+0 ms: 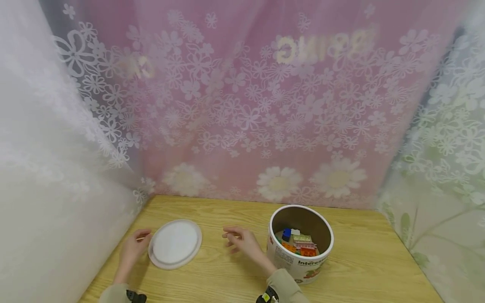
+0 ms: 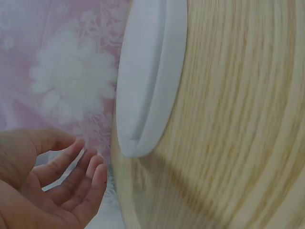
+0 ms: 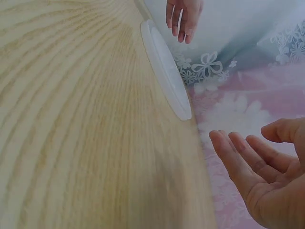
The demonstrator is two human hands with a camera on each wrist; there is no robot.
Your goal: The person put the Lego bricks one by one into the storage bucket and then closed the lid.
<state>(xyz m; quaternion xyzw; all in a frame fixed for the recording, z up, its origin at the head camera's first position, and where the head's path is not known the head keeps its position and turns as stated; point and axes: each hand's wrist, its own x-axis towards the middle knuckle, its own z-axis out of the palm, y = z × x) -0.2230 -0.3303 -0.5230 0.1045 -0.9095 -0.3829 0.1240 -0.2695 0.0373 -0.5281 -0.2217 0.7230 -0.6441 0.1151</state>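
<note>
A round white lid (image 1: pixel 176 243) lies flat on the wooden table, left of centre. Just off its left edge is my left hand (image 1: pixel 133 249), with loosely bent fingers and nothing in them. My right hand (image 1: pixel 244 243) hovers between the lid and a white bucket (image 1: pixel 273 252), its fingers relaxed and holding nothing. Inside the open bucket are several toy building bricks (image 1: pixel 303 244) in orange, blue, green, pink and white. The left wrist view shows the lid (image 2: pixel 157 86) close by, apart from the left hand (image 2: pixel 62 183). The right hand (image 3: pixel 267 176) is also apart from the lid (image 3: pixel 167 71) in its wrist view.
The wooden table (image 1: pixel 363 269) ends at a pink flowered curtain (image 1: pixel 242 105) behind. Pale curtains hang on the left (image 1: pixel 57 176) and right (image 1: pixel 447 168). The bucket's tall wall stands beside my right forearm, which passes in front of it.
</note>
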